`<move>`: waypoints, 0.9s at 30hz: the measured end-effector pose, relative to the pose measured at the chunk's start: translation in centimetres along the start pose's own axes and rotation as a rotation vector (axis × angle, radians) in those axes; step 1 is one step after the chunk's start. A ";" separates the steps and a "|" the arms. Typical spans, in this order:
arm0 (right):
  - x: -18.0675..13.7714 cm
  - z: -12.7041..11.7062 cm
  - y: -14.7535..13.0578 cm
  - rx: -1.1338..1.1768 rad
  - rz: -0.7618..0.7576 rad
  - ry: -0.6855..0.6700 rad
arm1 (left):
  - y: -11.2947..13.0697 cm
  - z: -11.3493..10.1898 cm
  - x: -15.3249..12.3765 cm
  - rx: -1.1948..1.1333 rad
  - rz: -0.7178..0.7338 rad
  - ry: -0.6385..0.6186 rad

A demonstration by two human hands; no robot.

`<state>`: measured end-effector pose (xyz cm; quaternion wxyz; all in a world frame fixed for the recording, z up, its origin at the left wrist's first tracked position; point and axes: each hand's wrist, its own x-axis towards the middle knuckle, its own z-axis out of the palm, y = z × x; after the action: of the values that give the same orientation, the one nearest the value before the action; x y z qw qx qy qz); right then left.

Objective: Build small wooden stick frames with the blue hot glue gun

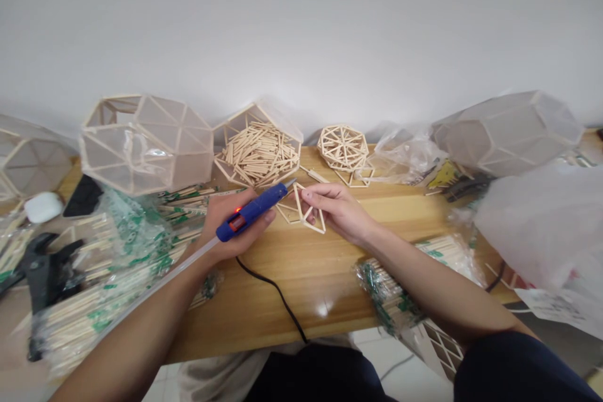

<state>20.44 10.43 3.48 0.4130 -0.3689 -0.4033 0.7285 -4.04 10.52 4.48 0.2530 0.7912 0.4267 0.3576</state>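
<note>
A blue hot glue gun (254,210) with a lit red light and a long glue stick out of its back is gripped in my left hand (238,226). Its nozzle meets, or nearly meets, the top corner of a small frame of wooden sticks (301,207). My right hand (342,210) pinches that frame between thumb and fingers, above the table. Behind the hands, a polygonal holder (257,110) contains many short cut sticks (261,154). A ball-like stick lattice (343,147) stands to its right.
Faceted stick-framed lanterns (146,141) line the wall on both sides. Packs of wooden sticks (85,304) and a black cutter tool (44,276) lie at left. Another stick pack (391,289) rests by my right forearm. A black cord (273,286) crosses the wooden table (325,289).
</note>
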 end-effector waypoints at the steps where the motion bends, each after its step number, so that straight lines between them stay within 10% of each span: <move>1: 0.0 0.0 0.0 0.003 -0.003 -0.005 | 0.0 0.0 0.0 -0.005 0.010 -0.002; 27: 0.0 -0.1 0.1 -0.058 0.006 0.064 | 0.3 -0.1 0.2 0.015 0.016 -0.010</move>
<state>20.47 10.44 3.40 0.4127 -0.4050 -0.4099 0.7055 -3.89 10.58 4.80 0.2464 0.7983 0.4217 0.3524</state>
